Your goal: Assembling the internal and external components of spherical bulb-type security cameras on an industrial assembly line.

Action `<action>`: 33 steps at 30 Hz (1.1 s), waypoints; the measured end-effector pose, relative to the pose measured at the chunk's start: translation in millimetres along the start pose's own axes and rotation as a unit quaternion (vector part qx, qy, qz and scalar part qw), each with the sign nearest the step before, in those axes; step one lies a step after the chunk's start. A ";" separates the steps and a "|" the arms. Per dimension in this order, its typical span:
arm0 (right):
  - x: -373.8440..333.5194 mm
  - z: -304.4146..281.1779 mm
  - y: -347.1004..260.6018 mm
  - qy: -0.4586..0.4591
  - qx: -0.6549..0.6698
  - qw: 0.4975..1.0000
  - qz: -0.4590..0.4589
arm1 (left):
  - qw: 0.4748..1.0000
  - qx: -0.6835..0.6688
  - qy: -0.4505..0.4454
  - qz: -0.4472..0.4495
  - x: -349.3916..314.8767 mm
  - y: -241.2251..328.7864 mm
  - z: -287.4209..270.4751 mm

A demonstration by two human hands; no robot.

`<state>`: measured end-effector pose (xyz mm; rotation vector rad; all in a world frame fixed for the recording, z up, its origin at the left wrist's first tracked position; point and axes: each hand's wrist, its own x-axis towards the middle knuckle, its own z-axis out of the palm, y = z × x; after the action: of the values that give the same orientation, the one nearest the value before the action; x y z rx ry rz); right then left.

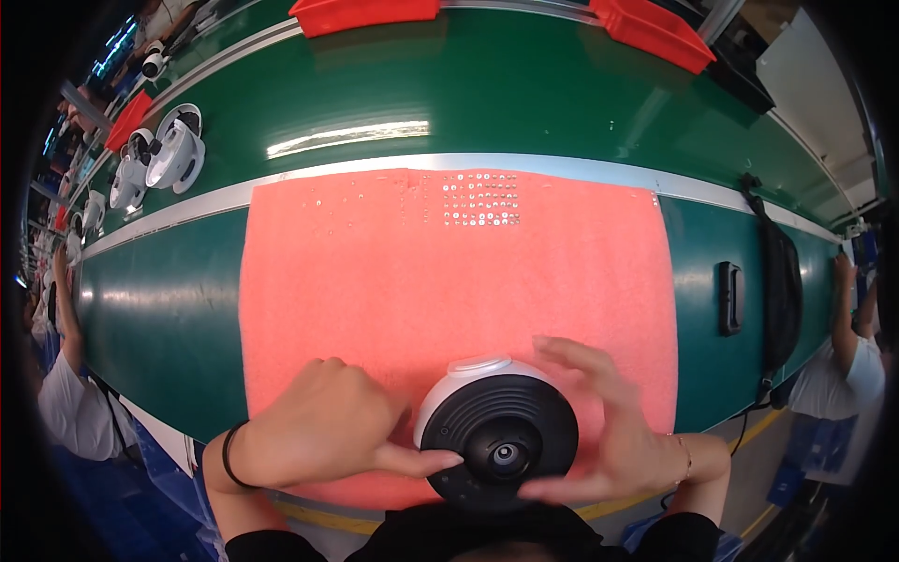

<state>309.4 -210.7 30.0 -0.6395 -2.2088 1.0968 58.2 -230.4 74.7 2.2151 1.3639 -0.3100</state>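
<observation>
A round white security camera with a black front face and a central lens stands at the near edge of a pink foam mat. Its lens side is turned up toward me. My left hand grips its left side, the thumb laid across the black face near the lens and the other fingers curled. On the other side, my right hand is open, slightly blurred, fingers spread around the camera's right edge. The right thumb is close to the lower rim; whether it touches is unclear. Rows of small screws lie at the mat's far edge.
Beyond the mat runs a green conveyor belt carrying white camera units at left. Red bins stand along its far side. To the right are a black handle-like part and a black pouch. Other people work at both sides.
</observation>
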 end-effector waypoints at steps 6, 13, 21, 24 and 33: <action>-18.7 13.6 20.2 -0.069 0.239 0.945 0.212 | 0.898 -0.441 -0.011 0.009 9.9 -7.9 34.2; 16.4 -5.5 -7.6 -0.023 0.246 0.956 0.156 | 0.905 -0.300 0.267 0.141 -1.3 15.4 25.0; 62.5 -18.9 2.1 0.088 0.049 0.994 -0.035 | 0.891 -0.249 0.353 0.136 4.8 11.2 0.4; 83.3 -28.5 -1.3 0.108 0.111 0.988 -0.007 | 0.862 -0.311 0.372 0.148 19.0 -8.9 -15.0; 150.7 -5.3 3.3 0.279 -0.011 0.951 -0.132 | 0.440 -0.770 0.388 0.252 91.6 -40.4 -48.9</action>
<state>206.0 -109.7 73.2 -0.5575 -1.7508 0.6524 61.8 -119.7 62.6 0.7774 0.4775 1.6818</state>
